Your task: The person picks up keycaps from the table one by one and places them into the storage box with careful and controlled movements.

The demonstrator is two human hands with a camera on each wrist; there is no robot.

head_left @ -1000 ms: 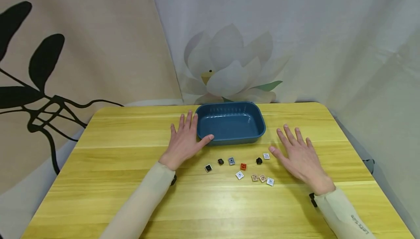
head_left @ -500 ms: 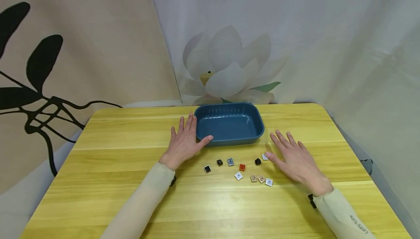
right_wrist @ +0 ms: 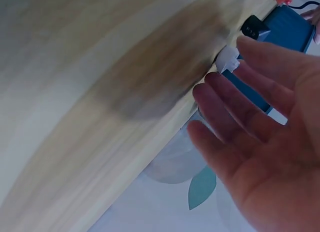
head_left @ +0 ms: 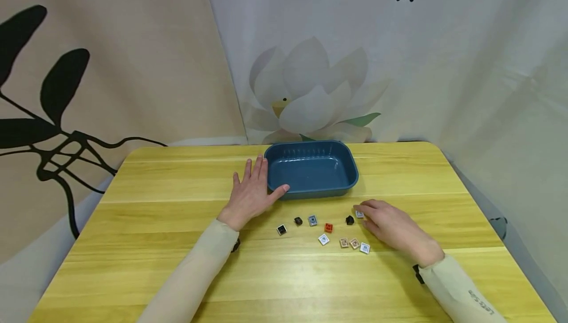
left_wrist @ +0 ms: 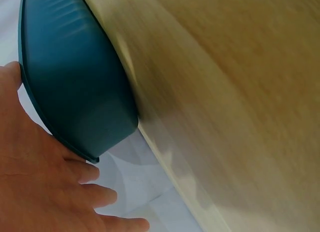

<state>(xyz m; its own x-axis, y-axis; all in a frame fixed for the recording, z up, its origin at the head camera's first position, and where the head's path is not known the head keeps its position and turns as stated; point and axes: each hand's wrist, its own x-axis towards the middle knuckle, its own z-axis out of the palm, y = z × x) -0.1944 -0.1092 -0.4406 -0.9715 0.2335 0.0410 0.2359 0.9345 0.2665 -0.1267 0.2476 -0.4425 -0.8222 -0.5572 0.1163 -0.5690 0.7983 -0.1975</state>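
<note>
My left hand (head_left: 250,192) rests against the left side of a blue plastic basin (head_left: 310,194), fingers spread and thumb along its front rim; the left wrist view shows the fingers beside the basin wall (left_wrist: 80,86). My right hand (head_left: 395,224) reaches over a white keycap (head_left: 359,214), fingers slightly bent. In the right wrist view, the white keycap (right_wrist: 227,59) sits at the thumb and index fingertips without a plain pinch. A black keycap (head_left: 349,220) lies just left of it, its printed side (right_wrist: 255,27) seen in the right wrist view.
Several more keycaps lie in front of the basin: a red one (head_left: 328,228), a grey-blue one (head_left: 312,220), black ones (head_left: 298,221), beige ones (head_left: 344,243) and white ones (head_left: 323,239). The wooden table (head_left: 266,283) ends at a printed curtain (head_left: 399,66) behind.
My right hand has moved left and down to the white keycap, its spread fingers drawing together and bending. The left hand stays at the basin.
</note>
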